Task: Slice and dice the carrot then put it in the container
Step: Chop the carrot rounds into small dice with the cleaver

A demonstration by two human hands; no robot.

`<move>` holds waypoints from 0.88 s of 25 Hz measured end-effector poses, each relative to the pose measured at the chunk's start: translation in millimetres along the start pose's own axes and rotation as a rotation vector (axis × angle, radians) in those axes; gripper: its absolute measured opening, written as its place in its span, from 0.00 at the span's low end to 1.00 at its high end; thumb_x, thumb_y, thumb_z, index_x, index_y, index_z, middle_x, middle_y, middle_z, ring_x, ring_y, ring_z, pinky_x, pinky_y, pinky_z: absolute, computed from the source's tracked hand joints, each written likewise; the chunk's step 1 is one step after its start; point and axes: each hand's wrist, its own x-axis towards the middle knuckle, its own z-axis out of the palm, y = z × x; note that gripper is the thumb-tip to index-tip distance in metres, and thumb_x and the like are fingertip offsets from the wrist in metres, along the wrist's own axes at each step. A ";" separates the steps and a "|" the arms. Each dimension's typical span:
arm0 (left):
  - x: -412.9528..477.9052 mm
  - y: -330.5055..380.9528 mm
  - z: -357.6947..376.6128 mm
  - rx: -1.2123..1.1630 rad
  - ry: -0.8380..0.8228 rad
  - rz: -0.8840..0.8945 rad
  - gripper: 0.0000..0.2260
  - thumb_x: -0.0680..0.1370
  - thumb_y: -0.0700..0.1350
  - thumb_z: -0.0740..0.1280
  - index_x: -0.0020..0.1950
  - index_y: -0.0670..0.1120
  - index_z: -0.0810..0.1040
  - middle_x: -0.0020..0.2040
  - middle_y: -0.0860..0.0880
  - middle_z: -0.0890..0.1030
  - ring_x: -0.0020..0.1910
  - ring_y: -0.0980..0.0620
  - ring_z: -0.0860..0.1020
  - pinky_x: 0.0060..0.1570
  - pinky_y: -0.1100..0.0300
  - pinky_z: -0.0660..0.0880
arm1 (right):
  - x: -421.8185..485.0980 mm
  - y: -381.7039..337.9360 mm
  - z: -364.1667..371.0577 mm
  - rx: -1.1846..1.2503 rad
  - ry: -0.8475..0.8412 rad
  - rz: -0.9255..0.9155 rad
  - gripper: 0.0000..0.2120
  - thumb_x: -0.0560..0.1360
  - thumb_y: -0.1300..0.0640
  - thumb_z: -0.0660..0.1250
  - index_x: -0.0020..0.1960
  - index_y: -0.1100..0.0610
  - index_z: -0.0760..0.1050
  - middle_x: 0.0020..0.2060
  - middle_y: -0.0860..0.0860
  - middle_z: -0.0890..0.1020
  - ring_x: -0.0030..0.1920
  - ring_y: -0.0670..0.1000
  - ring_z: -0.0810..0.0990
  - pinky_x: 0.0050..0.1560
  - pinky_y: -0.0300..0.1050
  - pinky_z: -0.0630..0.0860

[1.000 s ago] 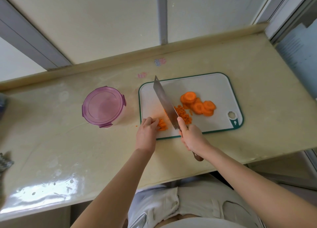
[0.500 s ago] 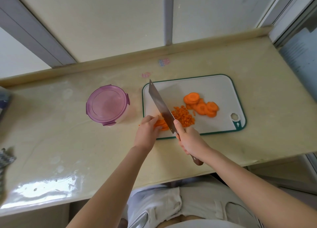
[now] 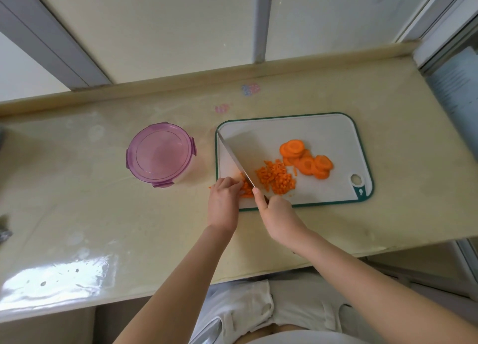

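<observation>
Right hand (image 3: 278, 214) gripping the knife (image 3: 232, 157), left hand (image 3: 223, 201) pinching carrot pieces (image 3: 247, 188), I am dicing on the cutting board (image 3: 310, 131). Slices (image 3: 307, 160) are waiting mid-board; the container (image 3: 160, 153) beside it is sitting lidded.

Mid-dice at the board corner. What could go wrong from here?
1. The left hand pinches the carrot piece right beside the knife that the right hand grips; a slip could nick the fingertips.
2. Cutting is at the cutting board's near-left corner, and a stray bit already lies on the counter; more may scatter off.
3. The container is still lidded, so transfer will need a free hand first.
</observation>
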 end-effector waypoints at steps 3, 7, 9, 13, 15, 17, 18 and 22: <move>-0.9 0.9 -0.8 -0.022 -0.008 -0.004 0.06 0.69 0.37 0.66 0.41 0.41 0.83 0.37 0.46 0.79 0.37 0.44 0.74 0.37 0.55 0.72 | 0.6 0.7 6.9 -0.015 0.006 -0.031 0.28 0.81 0.39 0.48 0.29 0.56 0.62 0.27 0.52 0.68 0.34 0.56 0.71 0.35 0.44 0.64; -1.8 3.3 1.3 -0.043 -0.006 -0.018 0.07 0.70 0.33 0.70 0.47 0.38 0.83 0.40 0.44 0.79 0.41 0.43 0.75 0.38 0.57 0.73 | 8.3 7.9 -2.5 0.046 -0.028 -0.004 0.29 0.80 0.37 0.47 0.30 0.57 0.63 0.27 0.53 0.69 0.30 0.54 0.70 0.33 0.45 0.66; -2.9 4.4 3.1 -0.070 -0.015 -0.042 0.09 0.72 0.33 0.69 0.51 0.38 0.82 0.43 0.43 0.80 0.44 0.42 0.75 0.42 0.57 0.73 | 13.3 13.2 -12.3 0.192 -0.069 0.034 0.29 0.79 0.36 0.47 0.31 0.57 0.63 0.25 0.51 0.68 0.25 0.52 0.67 0.29 0.43 0.64; -2.4 7.8 4.0 -0.115 -0.011 -0.104 0.10 0.75 0.34 0.67 0.55 0.37 0.81 0.47 0.42 0.79 0.49 0.45 0.72 0.48 0.70 0.63 | 14.4 15.4 -23.4 0.327 -0.103 0.058 0.26 0.80 0.37 0.49 0.33 0.55 0.63 0.23 0.48 0.65 0.22 0.49 0.62 0.25 0.41 0.60; -1.6 9.9 2.9 -0.146 0.002 -0.132 0.10 0.75 0.34 0.66 0.55 0.36 0.81 0.48 0.42 0.79 0.49 0.47 0.71 0.49 0.73 0.62 | 13.9 16.2 -22.5 0.329 -0.067 0.054 0.26 0.80 0.38 0.49 0.32 0.55 0.63 0.21 0.47 0.64 0.21 0.47 0.62 0.25 0.41 0.60; -0.3 13.3 2.2 -0.163 0.007 -0.129 0.10 0.75 0.33 0.66 0.55 0.36 0.80 0.48 0.42 0.79 0.49 0.49 0.70 0.50 0.75 0.61 | 14.5 18.3 -21.8 0.338 -0.038 0.057 0.27 0.80 0.37 0.49 0.32 0.56 0.63 0.21 0.48 0.64 0.21 0.47 0.63 0.25 0.41 0.60; 0.4 14.9 2.5 -0.168 0.006 -0.116 0.10 0.75 0.33 0.66 0.55 0.35 0.80 0.48 0.42 0.78 0.48 0.49 0.70 0.50 0.78 0.62 | 15.2 19.4 -21.7 0.331 -0.020 0.055 0.27 0.80 0.37 0.49 0.32 0.56 0.63 0.22 0.48 0.65 0.22 0.48 0.63 0.26 0.42 0.60; 4.5 19.0 7.6 -0.148 -0.049 -0.103 0.11 0.77 0.35 0.65 0.57 0.37 0.79 0.50 0.43 0.78 0.51 0.47 0.71 0.51 0.77 0.61 | 18.5 22.3 -25.9 0.347 0.019 0.084 0.28 0.79 0.37 0.50 0.33 0.58 0.65 0.23 0.51 0.66 0.24 0.50 0.64 0.26 0.43 0.59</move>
